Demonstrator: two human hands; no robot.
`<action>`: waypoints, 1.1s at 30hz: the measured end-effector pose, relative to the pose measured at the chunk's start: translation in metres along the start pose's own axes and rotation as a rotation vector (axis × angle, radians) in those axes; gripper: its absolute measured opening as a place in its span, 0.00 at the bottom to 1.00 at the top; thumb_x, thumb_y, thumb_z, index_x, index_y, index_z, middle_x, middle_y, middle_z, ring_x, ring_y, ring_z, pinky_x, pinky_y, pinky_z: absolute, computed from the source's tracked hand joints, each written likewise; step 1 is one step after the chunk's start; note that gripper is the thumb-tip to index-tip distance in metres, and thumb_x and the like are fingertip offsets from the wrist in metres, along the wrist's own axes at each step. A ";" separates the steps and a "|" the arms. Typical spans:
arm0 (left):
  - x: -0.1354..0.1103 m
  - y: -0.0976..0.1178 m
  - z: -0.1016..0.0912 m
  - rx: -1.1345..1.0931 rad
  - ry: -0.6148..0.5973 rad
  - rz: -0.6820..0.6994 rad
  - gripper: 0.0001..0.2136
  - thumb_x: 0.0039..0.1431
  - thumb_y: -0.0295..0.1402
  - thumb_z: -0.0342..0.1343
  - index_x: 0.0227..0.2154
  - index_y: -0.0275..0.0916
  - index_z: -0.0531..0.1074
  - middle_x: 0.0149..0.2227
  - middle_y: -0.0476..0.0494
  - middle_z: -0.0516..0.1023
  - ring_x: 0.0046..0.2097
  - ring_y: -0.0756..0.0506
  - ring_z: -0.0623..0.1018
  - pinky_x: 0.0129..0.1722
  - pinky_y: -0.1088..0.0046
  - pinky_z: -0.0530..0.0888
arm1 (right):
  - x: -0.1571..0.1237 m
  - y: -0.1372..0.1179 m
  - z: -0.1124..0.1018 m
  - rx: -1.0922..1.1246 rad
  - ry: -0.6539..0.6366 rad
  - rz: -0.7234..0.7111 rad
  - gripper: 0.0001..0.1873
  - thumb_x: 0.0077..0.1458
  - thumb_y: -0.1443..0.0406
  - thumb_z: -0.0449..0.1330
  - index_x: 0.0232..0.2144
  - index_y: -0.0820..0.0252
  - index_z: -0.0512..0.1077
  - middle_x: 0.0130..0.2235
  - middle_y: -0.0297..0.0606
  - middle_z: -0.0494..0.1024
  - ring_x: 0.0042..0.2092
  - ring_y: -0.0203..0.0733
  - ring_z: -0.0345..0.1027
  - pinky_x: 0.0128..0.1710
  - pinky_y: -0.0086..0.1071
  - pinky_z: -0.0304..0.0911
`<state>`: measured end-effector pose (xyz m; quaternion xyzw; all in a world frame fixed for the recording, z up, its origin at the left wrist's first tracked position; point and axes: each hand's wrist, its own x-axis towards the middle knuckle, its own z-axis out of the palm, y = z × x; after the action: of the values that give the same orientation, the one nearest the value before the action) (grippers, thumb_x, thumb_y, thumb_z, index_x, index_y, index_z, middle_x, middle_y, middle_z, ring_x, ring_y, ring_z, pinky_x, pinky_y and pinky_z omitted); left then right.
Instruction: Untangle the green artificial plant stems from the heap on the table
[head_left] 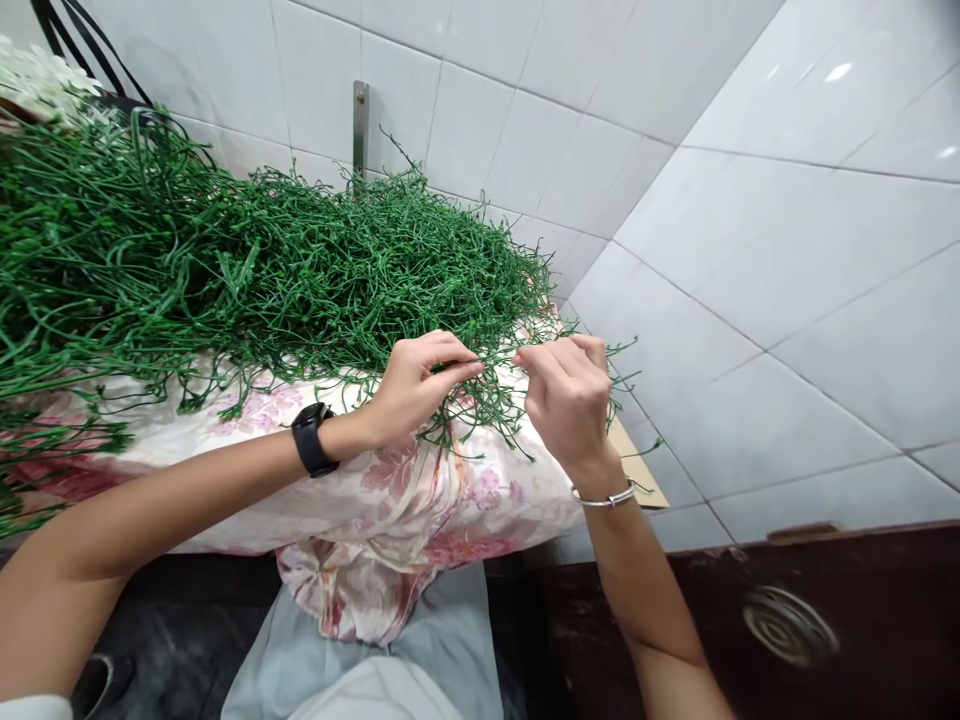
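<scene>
My left hand (429, 385), with a black watch on its wrist, pinches a thin green plastic stem between thumb and forefinger. Close by on the right, my right hand (566, 395) is closed, fingertips together, at the same small sprig of artificial greenery (487, 400). Thin stems of the sprig spread below and between both hands and stick out past the right one. What exactly lies between my right fingertips is too small to make out. Behind my hands a long heap of the same green stems (360, 270) covers the back of the cloth-covered table.
A pink and white floral cloth (300, 510) drapes over the table and hangs onto my lap. White tiled walls (480, 110) meet behind the right end. A metal strip (361, 130) stands at the wall. White flowers (45, 85) lie far left; a dark wooden surface (675, 630) is lower right.
</scene>
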<state>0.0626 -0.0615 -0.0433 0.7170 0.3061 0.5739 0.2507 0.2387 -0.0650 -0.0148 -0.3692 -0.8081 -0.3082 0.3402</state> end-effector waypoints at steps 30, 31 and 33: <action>-0.001 0.000 -0.003 0.555 0.049 0.548 0.07 0.57 0.25 0.46 0.30 0.35 0.69 0.29 0.44 0.71 0.32 0.52 0.69 0.32 0.77 0.68 | 0.001 -0.004 -0.002 -0.127 0.037 -0.025 0.12 0.54 0.74 0.48 0.23 0.59 0.66 0.20 0.31 0.67 0.26 0.33 0.58 0.38 0.31 0.53; -0.002 -0.002 -0.002 0.594 0.051 0.557 0.07 0.57 0.25 0.46 0.31 0.35 0.69 0.30 0.44 0.71 0.31 0.52 0.70 0.30 0.78 0.68 | 0.001 -0.004 -0.001 -0.129 0.040 -0.017 0.12 0.55 0.73 0.48 0.23 0.59 0.66 0.20 0.31 0.67 0.27 0.33 0.58 0.38 0.31 0.53; -0.004 -0.002 -0.001 0.622 0.059 0.540 0.07 0.57 0.25 0.46 0.33 0.36 0.69 0.30 0.44 0.71 0.29 0.53 0.69 0.27 0.78 0.67 | 0.001 -0.005 0.000 -0.129 0.046 -0.004 0.12 0.55 0.73 0.48 0.23 0.59 0.66 0.21 0.32 0.67 0.27 0.33 0.58 0.38 0.32 0.53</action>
<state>0.0604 -0.0627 -0.0470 0.7964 0.2727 0.5195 -0.1466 0.2342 -0.0674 -0.0148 -0.3816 -0.7792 -0.3686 0.3336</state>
